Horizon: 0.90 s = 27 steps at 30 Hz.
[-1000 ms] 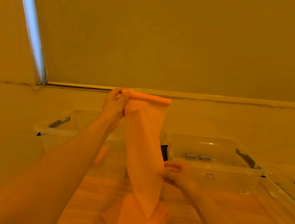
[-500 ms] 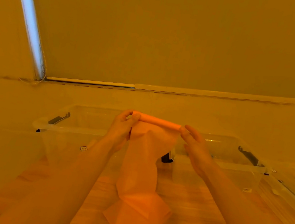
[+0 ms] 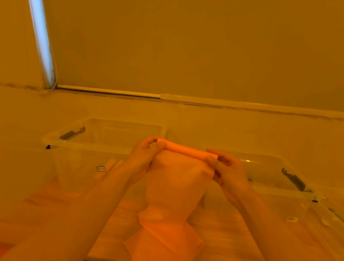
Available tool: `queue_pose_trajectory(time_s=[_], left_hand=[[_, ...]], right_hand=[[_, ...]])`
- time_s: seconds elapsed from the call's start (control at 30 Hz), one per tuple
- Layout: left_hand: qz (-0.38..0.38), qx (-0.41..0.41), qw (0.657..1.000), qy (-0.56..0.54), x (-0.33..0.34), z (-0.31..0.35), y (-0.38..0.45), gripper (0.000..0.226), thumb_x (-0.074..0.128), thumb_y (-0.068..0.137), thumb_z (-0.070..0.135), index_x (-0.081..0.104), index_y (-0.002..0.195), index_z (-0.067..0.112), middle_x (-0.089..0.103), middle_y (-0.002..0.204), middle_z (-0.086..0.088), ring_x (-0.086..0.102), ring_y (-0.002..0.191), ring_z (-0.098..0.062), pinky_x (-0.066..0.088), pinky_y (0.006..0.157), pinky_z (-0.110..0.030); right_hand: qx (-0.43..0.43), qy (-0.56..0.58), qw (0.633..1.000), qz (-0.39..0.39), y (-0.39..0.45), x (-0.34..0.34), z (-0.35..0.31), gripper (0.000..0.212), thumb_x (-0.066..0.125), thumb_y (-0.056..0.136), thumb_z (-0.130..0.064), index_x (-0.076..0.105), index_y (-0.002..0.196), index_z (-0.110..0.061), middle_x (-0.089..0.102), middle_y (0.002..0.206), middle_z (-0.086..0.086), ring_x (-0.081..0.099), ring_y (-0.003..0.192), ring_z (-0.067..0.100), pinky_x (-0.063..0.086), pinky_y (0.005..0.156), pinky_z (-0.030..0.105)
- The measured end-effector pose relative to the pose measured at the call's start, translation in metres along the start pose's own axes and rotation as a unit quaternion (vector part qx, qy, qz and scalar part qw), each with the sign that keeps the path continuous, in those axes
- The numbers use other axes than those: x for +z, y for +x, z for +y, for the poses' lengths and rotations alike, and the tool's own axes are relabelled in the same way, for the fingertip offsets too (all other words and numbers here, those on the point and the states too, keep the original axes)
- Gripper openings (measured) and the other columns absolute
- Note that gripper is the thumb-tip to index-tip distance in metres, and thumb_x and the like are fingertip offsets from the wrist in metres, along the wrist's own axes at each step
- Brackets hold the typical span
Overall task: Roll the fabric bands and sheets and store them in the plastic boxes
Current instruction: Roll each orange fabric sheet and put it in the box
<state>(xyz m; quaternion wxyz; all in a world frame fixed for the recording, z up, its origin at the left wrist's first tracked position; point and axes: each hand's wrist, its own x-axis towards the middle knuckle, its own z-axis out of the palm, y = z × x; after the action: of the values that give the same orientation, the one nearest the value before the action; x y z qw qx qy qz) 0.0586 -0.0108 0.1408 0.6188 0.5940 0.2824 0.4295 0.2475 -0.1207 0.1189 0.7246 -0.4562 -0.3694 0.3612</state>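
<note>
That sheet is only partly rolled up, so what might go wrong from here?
Most of the fabric sheet hangs loose below the roll, its tail crumpled on the table and drooping over the near edge; it may roll up creased or skewed. The left hand and right hand pinch only the roll's ends, so its middle might loosen or telescope.

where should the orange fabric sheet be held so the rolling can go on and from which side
Probably at the two ends of the rolled top edge, approaching from the left and right sides. The roll lies level in the air with the loose orange fabric sheet hanging below it onto the table, so end grips leave the middle free to turn. The left hand and right hand pinch there now.
</note>
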Motion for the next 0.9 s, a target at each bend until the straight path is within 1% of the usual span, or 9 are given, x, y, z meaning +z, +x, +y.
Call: queue_pose_trajectory(time_s=[0.2, 0.3, 0.37, 0.43, 0.5, 0.6, 0.67, 0.8, 0.9], left_hand=[[0.006, -0.015, 1.0, -0.001, 0.0013, 0.0026, -0.0011, 0.023, 0.054, 0.096, 0.02, 0.06, 0.114, 0.007, 0.061, 0.093, -0.005, 0.058, 0.079, -0.018, 0.053, 0.053, -0.027], [0.003, -0.004, 1.0, -0.018, 0.0017, 0.0032, -0.002, 0.015, 0.052, 0.096, 0.014, 0.059, 0.108, 0.009, 0.061, 0.087, -0.006, 0.058, 0.074, -0.017, 0.053, 0.051, -0.024], [-0.001, 0.0, 1.0, -0.01, 0.0008, 0.003, -0.0023, 0.015, 0.051, 0.097, 0.012, 0.059, 0.109, 0.011, 0.062, 0.089, -0.007, 0.059, 0.074, -0.018, 0.053, 0.051, -0.024], [-0.006, -0.009, 1.0, -0.003, -0.001, 0.0026, -0.0029, 0.018, 0.052, 0.096, 0.012, 0.059, 0.112, 0.015, 0.064, 0.094, -0.006, 0.062, 0.078, -0.018, 0.056, 0.057, -0.027], [-0.012, -0.038, 0.999, -0.013, -0.0027, 0.0024, -0.0031, 0.024, 0.053, 0.095, 0.013, 0.057, 0.119, 0.017, 0.065, 0.101, -0.006, 0.064, 0.086, -0.019, 0.058, 0.065, -0.031], [-0.024, -0.072, 0.997, 0.021, -0.0043, 0.0015, -0.0054, 0.02, 0.05, 0.097, 0.016, 0.058, 0.115, 0.011, 0.064, 0.101, -0.008, 0.065, 0.087, -0.019, 0.056, 0.064, -0.028], [-0.032, -0.072, 0.996, 0.036, -0.006, 0.0013, -0.0061, 0.021, 0.049, 0.098, 0.016, 0.058, 0.116, 0.012, 0.065, 0.099, -0.009, 0.065, 0.085, -0.019, 0.056, 0.063, -0.028], [-0.047, -0.054, 0.997, 0.019, -0.0075, 0.005, -0.0081, 0.02, 0.05, 0.096, 0.01, 0.063, 0.109, 0.018, 0.064, 0.1, -0.009, 0.064, 0.085, -0.02, 0.059, 0.065, -0.032], [-0.047, -0.048, 0.998, 0.002, -0.005, 0.0067, -0.0099, 0.018, 0.05, 0.096, 0.01, 0.065, 0.105, 0.016, 0.064, 0.098, -0.009, 0.063, 0.084, -0.022, 0.058, 0.063, -0.033]], right_hand=[[0.02, 0.006, 1.0, 0.002, 0.002, -0.0016, 0.0024, 0.023, 0.06, 0.087, 0.003, 0.068, 0.096, -0.017, 0.066, 0.103, 0.007, 0.064, 0.088, 0.014, 0.053, 0.059, 0.018], [0.06, 0.028, 0.998, -0.016, 0.0015, -0.0007, 0.0031, 0.021, 0.063, 0.087, -0.01, 0.065, 0.108, -0.013, 0.065, 0.111, 0.011, 0.064, 0.094, 0.019, 0.055, 0.063, 0.023], [0.088, 0.004, 0.996, -0.03, -0.0011, 0.0006, 0.0037, 0.022, 0.063, 0.089, -0.02, 0.064, 0.109, -0.01, 0.067, 0.106, 0.011, 0.066, 0.092, 0.021, 0.057, 0.066, 0.028], [0.095, -0.034, 0.995, -0.022, -0.0026, 0.0014, 0.0043, 0.018, 0.061, 0.091, -0.022, 0.065, 0.105, -0.011, 0.068, 0.098, 0.008, 0.066, 0.087, 0.02, 0.057, 0.067, 0.031], [0.089, -0.042, 0.995, -0.014, -0.0021, 0.0018, 0.0046, 0.018, 0.061, 0.092, -0.02, 0.065, 0.108, -0.012, 0.068, 0.101, 0.009, 0.066, 0.087, 0.02, 0.057, 0.065, 0.031], [0.08, -0.025, 0.996, -0.016, -0.0016, 0.0014, 0.0035, 0.017, 0.061, 0.091, -0.012, 0.065, 0.106, -0.018, 0.067, 0.105, 0.009, 0.066, 0.087, 0.019, 0.057, 0.058, 0.029], [0.076, -0.016, 0.997, -0.025, -0.0019, 0.0001, 0.0032, 0.021, 0.059, 0.091, -0.005, 0.065, 0.105, -0.019, 0.065, 0.107, 0.01, 0.065, 0.089, 0.021, 0.057, 0.057, 0.03], [0.065, -0.016, 0.997, -0.033, -0.001, -0.0005, 0.0038, 0.033, 0.054, 0.09, 0.006, 0.063, 0.115, -0.013, 0.064, 0.111, 0.012, 0.063, 0.094, 0.022, 0.059, 0.064, 0.027], [0.068, -0.007, 0.997, -0.023, -0.0003, 0.0019, 0.003, 0.023, 0.06, 0.088, 0.0, 0.067, 0.105, -0.014, 0.062, 0.114, 0.015, 0.062, 0.093, 0.022, 0.056, 0.061, 0.024]])
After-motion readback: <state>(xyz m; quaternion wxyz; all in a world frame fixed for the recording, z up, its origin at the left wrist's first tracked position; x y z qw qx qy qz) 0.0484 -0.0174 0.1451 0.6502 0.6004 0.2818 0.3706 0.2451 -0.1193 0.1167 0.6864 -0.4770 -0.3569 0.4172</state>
